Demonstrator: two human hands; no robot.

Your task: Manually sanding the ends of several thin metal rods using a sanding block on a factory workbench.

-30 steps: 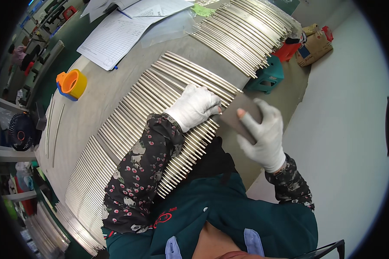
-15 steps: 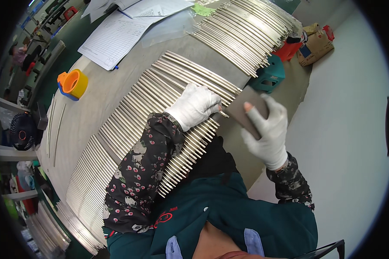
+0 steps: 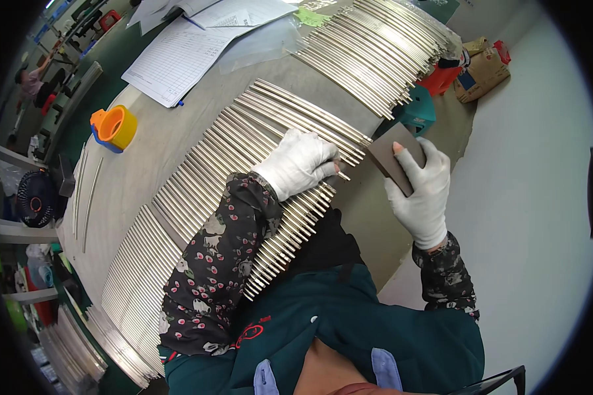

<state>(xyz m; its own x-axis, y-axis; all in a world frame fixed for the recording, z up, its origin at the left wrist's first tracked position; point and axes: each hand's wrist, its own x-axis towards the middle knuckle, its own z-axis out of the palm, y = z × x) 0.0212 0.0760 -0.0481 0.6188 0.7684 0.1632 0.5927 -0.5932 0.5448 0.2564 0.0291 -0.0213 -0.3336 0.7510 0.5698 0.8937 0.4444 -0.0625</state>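
Clasping brown block [image 3: 392, 166] in right hand [image 3: 426, 194], left hand [image 3: 298, 164] curled on metal rod [image 3: 345, 176], paper form [image 3: 171, 60] printed too small to read

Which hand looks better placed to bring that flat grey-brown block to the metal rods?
Probably the right: the right hand holds the block, close to the ends of some metal rods. The left hand lies curled over the rods, so it seems busy there.

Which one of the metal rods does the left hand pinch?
It is the rod whose tip pokes out between the thumb and fingers of the left hand; the other rods in view lie outside this pinch.
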